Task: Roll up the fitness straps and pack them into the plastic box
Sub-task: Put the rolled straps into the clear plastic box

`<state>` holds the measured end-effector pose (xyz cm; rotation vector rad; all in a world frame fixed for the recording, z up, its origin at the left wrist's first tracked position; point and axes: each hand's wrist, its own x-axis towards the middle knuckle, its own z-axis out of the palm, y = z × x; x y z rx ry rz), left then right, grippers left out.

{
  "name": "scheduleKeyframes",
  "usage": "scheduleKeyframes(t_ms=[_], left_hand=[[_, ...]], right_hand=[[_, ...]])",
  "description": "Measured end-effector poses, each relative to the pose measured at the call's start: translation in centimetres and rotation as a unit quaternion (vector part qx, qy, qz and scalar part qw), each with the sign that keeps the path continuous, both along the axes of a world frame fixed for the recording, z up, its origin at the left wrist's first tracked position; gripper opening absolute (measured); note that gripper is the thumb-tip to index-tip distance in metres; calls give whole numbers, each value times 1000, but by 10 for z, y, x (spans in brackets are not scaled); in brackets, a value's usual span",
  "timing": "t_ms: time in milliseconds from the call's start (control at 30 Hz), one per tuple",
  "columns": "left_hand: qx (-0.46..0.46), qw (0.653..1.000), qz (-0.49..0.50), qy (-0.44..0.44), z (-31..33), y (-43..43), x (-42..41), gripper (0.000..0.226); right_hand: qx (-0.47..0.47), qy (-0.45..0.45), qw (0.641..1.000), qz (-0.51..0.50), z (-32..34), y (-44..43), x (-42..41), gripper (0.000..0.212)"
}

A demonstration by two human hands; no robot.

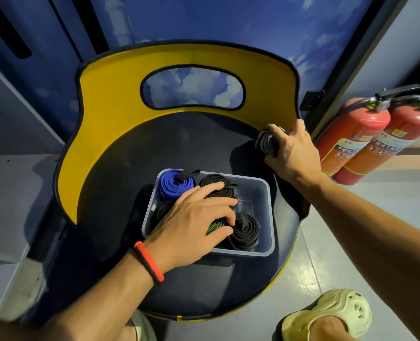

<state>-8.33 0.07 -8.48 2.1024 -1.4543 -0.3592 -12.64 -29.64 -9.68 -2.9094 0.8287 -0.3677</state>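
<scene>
Fitness straps (244, 230) sit rolled in a clear plastic box (268, 205) on the front part of a dark round seat (120, 173), just past a pale clog (334, 313) on the grey floor at lower right. Left hand (191, 222), red-and-black wristband (148, 263) on the wrist, lies over the box with fingers spread and only slightly bent, resting on the rolls and gripping nothing. Under and around it: a green strap (214, 227) beneath the thumb side, a black roll at front right, another black roll (162, 211) at the left wall, a blue roll (173, 187) in the far left corner, and a black roll (216, 183) just beside the blue one. The far right corner of the box shows bare bottom. Farther back at the right edge of the seat, right hand (291, 148) curls fingers and thumb round a loose black rolled strap (267, 143), well apart from the box and near the yellow backrest (105, 107). The backrest has an oval cut-out. Two red fire extinguishers (351, 134) lean at far right. A blue cloud-print wall (204, 20) stands behind.
</scene>
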Motion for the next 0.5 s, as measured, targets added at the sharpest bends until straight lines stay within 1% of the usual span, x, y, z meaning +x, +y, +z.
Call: scheduleKeyframes(t_ms=[100, 200, 267, 333, 367, 433, 500], left_hand=[[8, 1000, 14, -8, 4, -1, -2, 14], [24, 999, -3, -37, 3, -2, -1, 35], [32, 998, -16, -54, 1, -3, 0, 36], [45, 998, -15, -45, 2, -3, 1, 36], [55, 998, -16, -38, 3, -3, 0, 36], [69, 997, -18, -32, 4, -3, -1, 35], [75, 996, -19, -38, 4, -3, -3, 35]], right_hand=[[57, -18, 998, -4, 7, 5, -4, 80], [150, -60, 987, 12, 20, 14, -17, 79], [202, -86, 975, 20, 36, 23, -27, 72], [248, -100, 963, 25, 53, 35, -41, 59], [272, -102, 956, 35, 60, 42, -49, 56], [298, -103, 947, 65, 69, 56, -64, 58], [293, -87, 946, 107, 69, 67, -76, 67]])
